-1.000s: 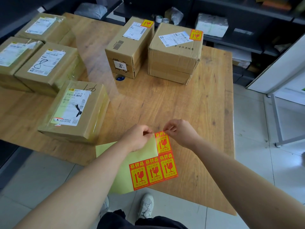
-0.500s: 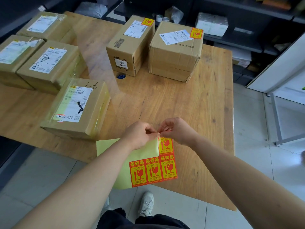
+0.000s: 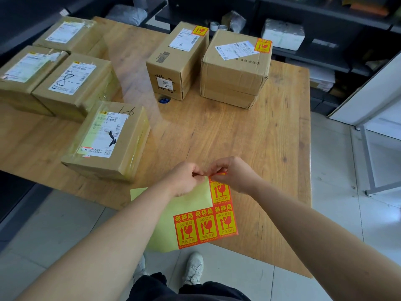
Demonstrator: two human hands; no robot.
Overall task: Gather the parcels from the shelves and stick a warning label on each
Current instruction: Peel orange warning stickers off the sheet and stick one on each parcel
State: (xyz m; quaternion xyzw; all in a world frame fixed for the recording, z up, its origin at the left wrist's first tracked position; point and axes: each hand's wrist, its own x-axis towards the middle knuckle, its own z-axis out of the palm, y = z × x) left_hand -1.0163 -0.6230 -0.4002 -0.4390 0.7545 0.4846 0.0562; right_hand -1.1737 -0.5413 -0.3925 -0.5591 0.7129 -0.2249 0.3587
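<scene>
The red warning label point(image 3: 220, 191) reads 勿压勿摔. The right hand point(image 3: 235, 173) pinches its top edge. The left hand point(image 3: 184, 178) pinches the backing sheet point(image 3: 188, 203) beside it.

Parcel stockroom, labelled cartons point(image 3: 235, 68), dark shelving point(image 3: 325, 29)

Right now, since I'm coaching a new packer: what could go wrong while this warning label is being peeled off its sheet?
The right hand pinches only the curled top edge of the warning label; it could fold onto itself or tear. The backing sheet, pinched by the left hand, hangs past the table edge unsupported, so it may bend and lift the three lower labels too.
</scene>
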